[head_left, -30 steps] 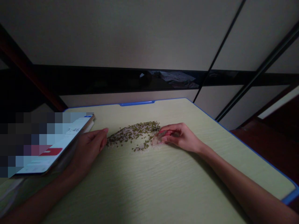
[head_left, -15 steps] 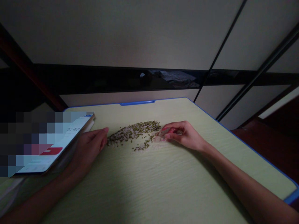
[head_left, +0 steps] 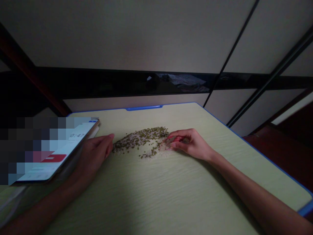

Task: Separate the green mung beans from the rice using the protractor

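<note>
A loose heap of green beans mixed with white rice grains point(head_left: 141, 139) lies spread across the pale green table point(head_left: 156, 192). My right hand point(head_left: 188, 143) rests at the heap's right end, its fingers curled together with the tips pressing into the grains. What sits between those fingertips is too small to make out. My left hand point(head_left: 94, 153) lies flat on the table at the heap's left end, fingers stretched out and held together, touching the edge of the grains. It holds nothing.
A phone point(head_left: 57, 153) with a lit screen showing a timer and a red button leans at the left, partly behind my left hand. The table has a blue rim point(head_left: 144, 107). A wall and dark frame bars stand behind it.
My right hand shifted slightly along the right end of the heap, its fingertips working at the grains. The phone's timer advanced. My left hand stayed in place.
</note>
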A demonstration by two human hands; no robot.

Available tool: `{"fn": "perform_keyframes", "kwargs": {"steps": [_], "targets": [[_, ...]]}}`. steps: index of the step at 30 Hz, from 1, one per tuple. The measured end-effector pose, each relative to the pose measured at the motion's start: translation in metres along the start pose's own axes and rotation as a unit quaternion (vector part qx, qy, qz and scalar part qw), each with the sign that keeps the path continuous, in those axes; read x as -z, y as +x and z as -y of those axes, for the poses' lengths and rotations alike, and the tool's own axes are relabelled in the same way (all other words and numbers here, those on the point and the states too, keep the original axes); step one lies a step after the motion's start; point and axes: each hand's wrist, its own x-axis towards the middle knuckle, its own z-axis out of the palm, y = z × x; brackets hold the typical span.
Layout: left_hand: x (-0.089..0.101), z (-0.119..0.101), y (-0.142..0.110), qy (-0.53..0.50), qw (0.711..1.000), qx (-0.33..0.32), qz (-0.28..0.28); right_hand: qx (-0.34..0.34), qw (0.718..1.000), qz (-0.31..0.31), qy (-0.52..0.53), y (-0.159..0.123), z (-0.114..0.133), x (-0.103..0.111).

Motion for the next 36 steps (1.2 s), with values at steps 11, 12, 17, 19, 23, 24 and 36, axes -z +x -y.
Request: {"fn": "perform_keyframes", "kwargs": {"steps": [11, 12, 17, 19, 23, 24, 36], "targets": [[-0.0001, -0.0039, -0.002, 0.002, 1.0, 0.018, 0.003, -0.019, 0.999, -0.028, 0.005, 0.0032, -0.0024, 0.0], [-0.0001, -0.005, -0.0021, 0.001, 1.0, 0.019, 0.003, -0.018, 0.999, -0.028, 0.003, 0.0033, -0.0026, -0.0003], [-0.0003, -0.0026, -0.0015, -0.003, 1.0, 0.009, 0.004, -0.001, 1.0, -0.008, 0.002, 0.0018, -0.0037, 0.0005], [-0.0003, 0.0003, -0.0012, -0.003, 1.0, 0.006, 0.006, 0.004, 1.0, 0.003, 0.011, 0.001, -0.0042, 0.0007], [-0.0001, 0.0038, -0.0002, -0.004, 1.0, 0.003, 0.009, 0.003, 1.0, 0.009, 0.017, 0.0003, -0.0034, -0.0005], [-0.0001, 0.0039, 0.0001, -0.005, 1.0, 0.001, 0.009, 0.002, 1.0, 0.008, 0.016, 0.0002, -0.0028, -0.001], [-0.002, 0.0035, 0.0008, -0.021, 1.0, 0.006, 0.005, -0.017, 1.0, -0.022, 0.0, 0.0016, -0.0003, -0.0006]]}}
